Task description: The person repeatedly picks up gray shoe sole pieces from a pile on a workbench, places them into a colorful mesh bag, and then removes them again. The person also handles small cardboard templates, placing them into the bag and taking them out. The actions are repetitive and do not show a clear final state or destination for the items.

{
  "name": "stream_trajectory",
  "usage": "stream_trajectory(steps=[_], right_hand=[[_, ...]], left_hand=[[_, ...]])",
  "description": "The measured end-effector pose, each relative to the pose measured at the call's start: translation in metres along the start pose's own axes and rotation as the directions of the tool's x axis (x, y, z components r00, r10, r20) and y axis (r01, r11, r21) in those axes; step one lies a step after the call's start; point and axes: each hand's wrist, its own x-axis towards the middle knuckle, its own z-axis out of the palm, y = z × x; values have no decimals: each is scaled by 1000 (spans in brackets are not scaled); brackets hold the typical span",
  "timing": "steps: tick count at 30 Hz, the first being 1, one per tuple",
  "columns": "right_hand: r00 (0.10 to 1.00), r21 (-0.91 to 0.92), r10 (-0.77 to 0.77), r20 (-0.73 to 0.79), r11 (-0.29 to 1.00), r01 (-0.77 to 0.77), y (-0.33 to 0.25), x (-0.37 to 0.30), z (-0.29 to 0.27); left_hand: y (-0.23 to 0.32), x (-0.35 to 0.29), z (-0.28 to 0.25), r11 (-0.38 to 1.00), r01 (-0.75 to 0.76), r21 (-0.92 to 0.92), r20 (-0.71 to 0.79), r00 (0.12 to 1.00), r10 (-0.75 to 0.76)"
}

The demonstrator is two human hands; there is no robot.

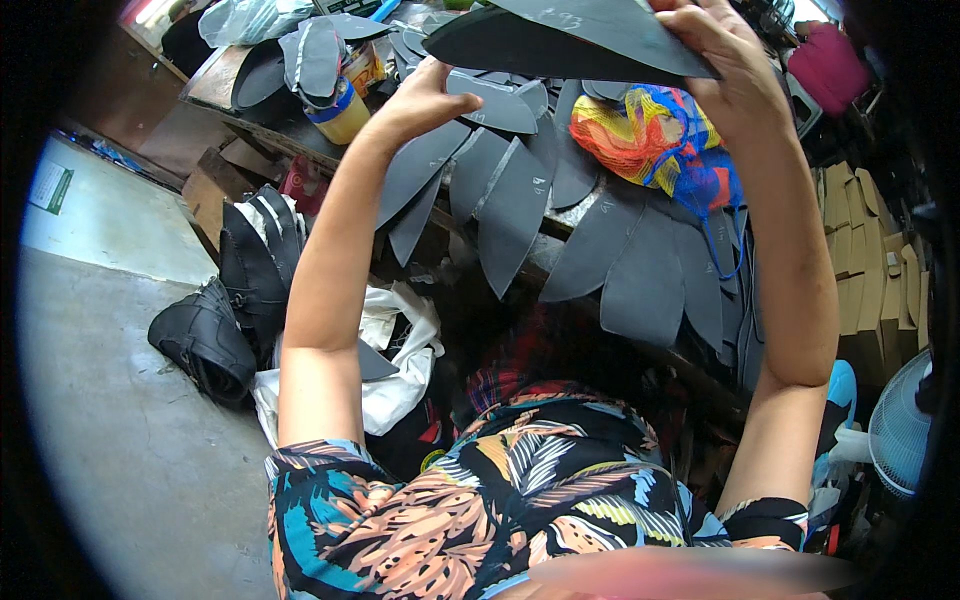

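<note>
A black, curved flat piece (570,45) with pale handwritten marks is raised at the top of the view, bent along its length. My right hand (715,50) grips its right end, fingers on the upper side. Below its left tip is my left hand (425,98), the thumb stretched out away from the fingers; the fingertips are partly hidden by the piece. Under both hands, several similar black cut pieces (515,205) with pale marks overlap along the bench edge. Between my forearms, a red, yellow and blue net bundle (650,140) lies on them.
A jar with yellowish contents (342,115) stands at the bench's left. On the floor left are black rolled bundles (215,340) and a white bag (400,390). To the right are stacked cardboard pieces (870,260) and a fan (900,425). Someone in dark red (830,65) is at the far right.
</note>
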Motion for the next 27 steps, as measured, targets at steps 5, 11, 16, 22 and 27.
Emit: stream_trajectory(steps=[5, 11, 16, 22, 27], right_hand=[[988, -68, -134, 78, 988, 139, -11, -41, -16], [996, 13, 64, -58, 998, -63, 13, -99, -38], [993, 116, 121, -17, 986, -118, 25, -153, -53], [947, -1, 303, -105, 953, -304, 30, -219, -59], [953, -161, 225, -205, 952, -259, 23, -264, -55]], left_hand=[[65, -42, 14, 443, -250, -861, -114, 944, 310], [133, -93, 74, 25, -131, -991, -130, 991, 36], [163, -118, 105, 161, -146, -976, -162, 983, -91], [172, -135, 122, 326, -169, -930, -222, 966, -133], [167, -175, 120, 480, -172, -860, -200, 980, -8]])
